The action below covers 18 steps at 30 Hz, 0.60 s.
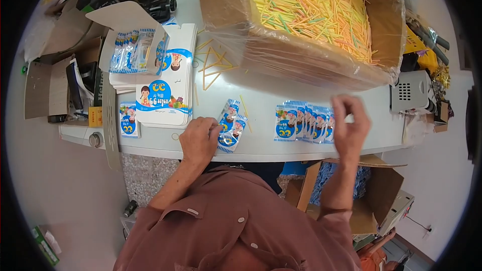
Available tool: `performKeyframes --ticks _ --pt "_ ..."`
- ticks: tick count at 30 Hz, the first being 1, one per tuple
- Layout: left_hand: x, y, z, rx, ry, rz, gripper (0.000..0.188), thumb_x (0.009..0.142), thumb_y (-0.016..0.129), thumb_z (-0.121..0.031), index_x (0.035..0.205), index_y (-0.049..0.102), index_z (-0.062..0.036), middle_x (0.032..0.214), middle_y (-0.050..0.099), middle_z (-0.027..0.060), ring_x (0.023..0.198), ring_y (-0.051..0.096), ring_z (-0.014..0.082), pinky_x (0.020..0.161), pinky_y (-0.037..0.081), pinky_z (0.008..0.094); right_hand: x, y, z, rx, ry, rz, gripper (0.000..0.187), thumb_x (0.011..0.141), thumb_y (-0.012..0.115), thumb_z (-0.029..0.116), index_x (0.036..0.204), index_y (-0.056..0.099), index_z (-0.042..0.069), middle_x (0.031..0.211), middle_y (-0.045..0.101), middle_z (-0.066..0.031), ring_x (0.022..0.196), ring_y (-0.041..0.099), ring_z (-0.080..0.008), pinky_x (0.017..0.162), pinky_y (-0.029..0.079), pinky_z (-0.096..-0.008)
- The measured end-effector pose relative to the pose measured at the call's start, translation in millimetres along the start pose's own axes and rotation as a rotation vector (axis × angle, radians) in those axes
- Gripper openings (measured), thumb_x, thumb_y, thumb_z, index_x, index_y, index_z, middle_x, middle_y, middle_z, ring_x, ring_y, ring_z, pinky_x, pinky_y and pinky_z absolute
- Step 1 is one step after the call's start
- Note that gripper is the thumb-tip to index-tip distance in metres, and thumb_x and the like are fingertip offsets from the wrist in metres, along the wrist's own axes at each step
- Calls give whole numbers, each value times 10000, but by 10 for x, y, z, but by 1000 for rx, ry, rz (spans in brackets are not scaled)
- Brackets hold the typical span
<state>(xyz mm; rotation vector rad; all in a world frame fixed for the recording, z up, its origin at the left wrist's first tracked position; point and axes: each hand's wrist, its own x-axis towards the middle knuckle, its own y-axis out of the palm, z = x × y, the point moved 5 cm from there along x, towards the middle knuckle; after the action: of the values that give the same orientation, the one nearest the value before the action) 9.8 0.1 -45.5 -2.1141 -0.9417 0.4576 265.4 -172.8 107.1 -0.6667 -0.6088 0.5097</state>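
My left hand (pixel 200 140) is closed at the left edge of two overlapping blue-and-white sachets (pixel 231 129) near the table's front edge; its fingertips pinch them there. To the right lies a row of similar overlapping sachets (pixel 304 123). Just past the row's right end is my right hand (pixel 351 125), raised a little with fingers loosely bent and apart, and nothing visible in them. Left of my left hand, a stack of flat printed cartons (pixel 165 88) bears an open display box (pixel 133 52) with several sachets standing inside.
A large plastic-lined carton (pixel 301 57) full of thin coloured sticks (pixel 311 5) takes up the back. Loose sticks (pixel 216 65) lie beside it. A single sachet (pixel 129 120) rests at the left. Below the table's right side stands an open carton (pixel 381 195); a grey perforated basket (pixel 411 93) sits far right.
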Motion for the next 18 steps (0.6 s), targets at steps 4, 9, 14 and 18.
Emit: performKeyframes --ticks 4,9,14,18 --pt "-5 -47 12 32 35 -61 183 776 786 -167 905 694 -77 801 663 73 729 644 270 625 506 382 857 -138 453 -230 -313 43 86 908 664 64 943 656 -14 816 627 -97 723 595 -192 692 480 -264" --pt "-3 -74 -55 43 74 -59 125 803 771 -178 855 712 -81 747 657 91 708 640 283 612 503 402 1820 379 70 -528 -509 425 287 936 647 202 1142 606 7 1113 610 -184 996 621 -344 840 505 -389" --pt "-7 -251 -168 -64 150 -118 93 809 773 -134 855 727 -66 685 641 110 614 618 274 530 479 385 1974 634 -138 -762 -602 552 493 937 629 346 1252 523 -18 1226 556 -203 1155 541 -373 956 458 -431" --pt "19 -317 -261 -179 141 -106 84 800 771 -82 857 728 -38 683 641 111 588 611 251 513 468 354 2025 828 -141 -860 -622 592 511 919 614 400 1191 534 -26 1205 559 -206 1170 520 -381 983 432 -476"
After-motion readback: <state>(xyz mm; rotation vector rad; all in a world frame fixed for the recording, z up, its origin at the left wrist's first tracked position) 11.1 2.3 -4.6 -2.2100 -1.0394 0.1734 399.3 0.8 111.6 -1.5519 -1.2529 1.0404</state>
